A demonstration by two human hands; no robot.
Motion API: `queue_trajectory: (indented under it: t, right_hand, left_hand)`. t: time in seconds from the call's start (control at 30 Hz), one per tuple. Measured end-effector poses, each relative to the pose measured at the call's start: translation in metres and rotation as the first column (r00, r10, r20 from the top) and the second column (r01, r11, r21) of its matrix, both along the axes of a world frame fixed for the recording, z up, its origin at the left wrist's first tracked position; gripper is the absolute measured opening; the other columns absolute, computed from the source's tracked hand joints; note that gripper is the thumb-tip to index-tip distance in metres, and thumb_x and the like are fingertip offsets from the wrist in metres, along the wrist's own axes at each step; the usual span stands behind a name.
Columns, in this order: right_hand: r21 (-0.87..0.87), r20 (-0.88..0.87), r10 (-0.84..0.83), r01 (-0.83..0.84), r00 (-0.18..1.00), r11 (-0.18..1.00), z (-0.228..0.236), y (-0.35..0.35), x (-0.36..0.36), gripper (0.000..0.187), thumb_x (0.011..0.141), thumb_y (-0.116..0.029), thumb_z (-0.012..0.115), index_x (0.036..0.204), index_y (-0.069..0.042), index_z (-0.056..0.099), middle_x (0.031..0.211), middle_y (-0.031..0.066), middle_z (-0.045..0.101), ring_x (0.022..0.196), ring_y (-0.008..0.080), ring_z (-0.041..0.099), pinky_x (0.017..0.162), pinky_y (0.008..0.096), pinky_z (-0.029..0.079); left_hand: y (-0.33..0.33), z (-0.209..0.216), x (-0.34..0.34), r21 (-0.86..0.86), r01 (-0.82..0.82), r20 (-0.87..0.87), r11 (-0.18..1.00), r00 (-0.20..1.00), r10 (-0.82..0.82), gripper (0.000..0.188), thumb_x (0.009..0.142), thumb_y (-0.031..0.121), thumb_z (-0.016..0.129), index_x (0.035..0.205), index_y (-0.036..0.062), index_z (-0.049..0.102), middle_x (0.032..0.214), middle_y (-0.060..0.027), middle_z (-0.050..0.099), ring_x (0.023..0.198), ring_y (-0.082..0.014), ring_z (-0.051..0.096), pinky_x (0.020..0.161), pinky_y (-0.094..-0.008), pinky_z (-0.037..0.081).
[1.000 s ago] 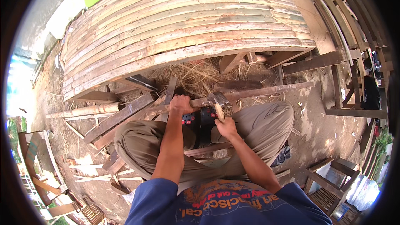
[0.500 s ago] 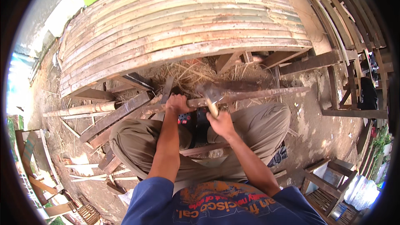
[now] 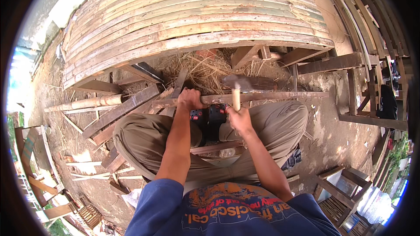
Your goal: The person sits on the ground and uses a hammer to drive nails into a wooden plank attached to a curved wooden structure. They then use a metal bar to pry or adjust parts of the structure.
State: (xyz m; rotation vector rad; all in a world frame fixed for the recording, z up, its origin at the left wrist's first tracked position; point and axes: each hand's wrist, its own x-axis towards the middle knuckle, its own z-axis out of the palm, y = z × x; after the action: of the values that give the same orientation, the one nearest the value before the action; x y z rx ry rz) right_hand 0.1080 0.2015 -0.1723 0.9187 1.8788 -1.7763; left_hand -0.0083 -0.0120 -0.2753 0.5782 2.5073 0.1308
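Two bare hands, set apart, each gripping something: the left hand [image 3: 190, 99] is clamped round a long wooden bar [image 3: 280, 98], the right hand [image 3: 239, 119] wrapped round a pale-handled hammer [image 3: 236, 100]. Calling straight ahead twelve, the bar lies crosswise around the bent knees [image 3: 284, 116], one end toward nine, the other out at three, with the bamboo-slat tabletop [image 3: 197, 22] up at twelve.

Biggest risk, probably, is a glancing hit. The hammer's head is a blur at twelve from the right hand, so no telling if it touches the bar, and a bad angle could skid it over toward nine, right at the left hand's knuckles. Only one hand steadies the bar, so a knock near three could twist it or bounce it onto a knee.

Bar-wise: dark brown, kinda rough, paler scuffed patches, seemingly slimmer toward three.
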Motion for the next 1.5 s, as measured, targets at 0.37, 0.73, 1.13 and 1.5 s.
queue_trajectory:
  t: [0.37, 0.73, 1.13, 1.5]
  right_hand:
    - [-0.133, 0.104, -0.366, 0.377, 0.925, 0.916, -0.028, 0.034, 0.014, 0.025, 0.089, -0.023, 0.066, 0.077, -0.008, 0.051, 0.059, 0.0006, 0.046, 0.043, 0.0107, 0.042, 0.04, 0.0309, 0.035]
    - [-0.097, -0.046, -0.377, 0.371, 0.925, 0.923, -0.026, 0.042, 0.014, 0.022, 0.09, -0.022, 0.066, 0.083, -0.004, 0.057, 0.058, 0.0018, 0.048, 0.043, 0.0123, 0.044, 0.041, 0.0318, 0.037]
    - [0.027, -0.135, -0.289, 0.295, 0.948, 0.955, -0.05, 0.047, 0.02, 0.033, 0.087, -0.023, 0.065, 0.066, 0.001, 0.057, 0.05, 0.0068, 0.053, 0.04, 0.0177, 0.054, 0.041, 0.0351, 0.043]
    - [0.171, -0.099, -0.109, 0.125, 0.989, 0.977, -0.058, 0.038, 0.017, 0.038, 0.086, -0.027, 0.064, 0.063, 0.002, 0.059, 0.05, 0.0102, 0.057, 0.043, 0.0213, 0.059, 0.045, 0.0381, 0.047]
  left_hand:
    - [0.016, 0.032, -0.012, -0.055, -0.015, 0.224, 0.998, 0.974, 0.027, 0.099, 0.053, 0.078, 0.079, 0.113, -0.0004, 0.069, 0.111, -0.0207, 0.071, 0.11, -0.033, 0.067, 0.096, -0.0443, 0.053]
    - [0.031, 0.058, -0.005, 0.067, -0.08, -0.136, 0.995, 0.987, 0.089, 0.087, 0.056, 0.049, 0.089, 0.122, 0.0017, 0.056, 0.122, -0.0162, 0.064, 0.12, -0.0316, 0.058, 0.102, -0.0434, 0.045]
    - [0.015, -0.017, 0.027, -0.043, -0.052, -0.457, 0.998, 0.889, 0.027, 0.084, 0.062, 0.04, 0.087, 0.13, 0.0065, 0.052, 0.126, -0.0105, 0.05, 0.124, -0.0285, 0.045, 0.108, -0.0446, 0.033]
    - [0.017, 0.001, 0.027, 0.048, -0.12, -0.244, 0.992, 0.961, 0.128, 0.107, 0.056, 0.08, 0.076, 0.128, 0.003, 0.06, 0.127, -0.0114, 0.05, 0.127, -0.0286, 0.041, 0.108, -0.0464, 0.032]
